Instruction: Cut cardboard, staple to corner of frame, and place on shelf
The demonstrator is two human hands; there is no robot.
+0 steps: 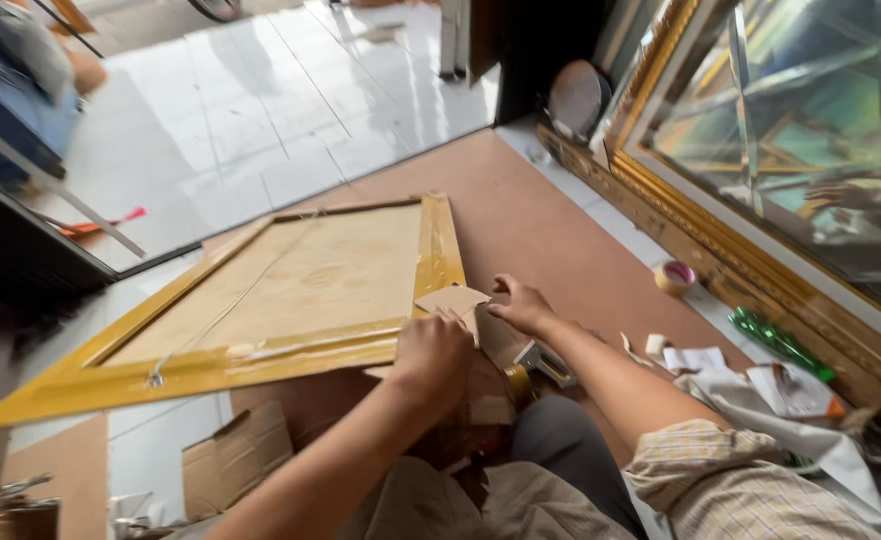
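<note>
Brown cardboard, a small flat piece, lies over the near right corner of a gold picture frame that rests face down, its pale backing board up and a thin wire strung across it. The left hand is curled loosely, fingers bent onto the near edge of the cardboard piece and pressing it against the frame corner. The right hand is half open, fingers stretched toward the cardboard's right edge and touching it; it grips nothing.

Just below the right forearm lies a metal tool with a yellow part, near the person's knee. The frame sits partly on a brown floor sheet and partly over white floor tiles.

Further right on the floor are a roll of tape, scraps of white paper, a green bottle lying on its side, and a white cloth. A large ornate gold-framed mirror leans along the right side. A torn cardboard scrap lies at lower left, below the frame.
</note>
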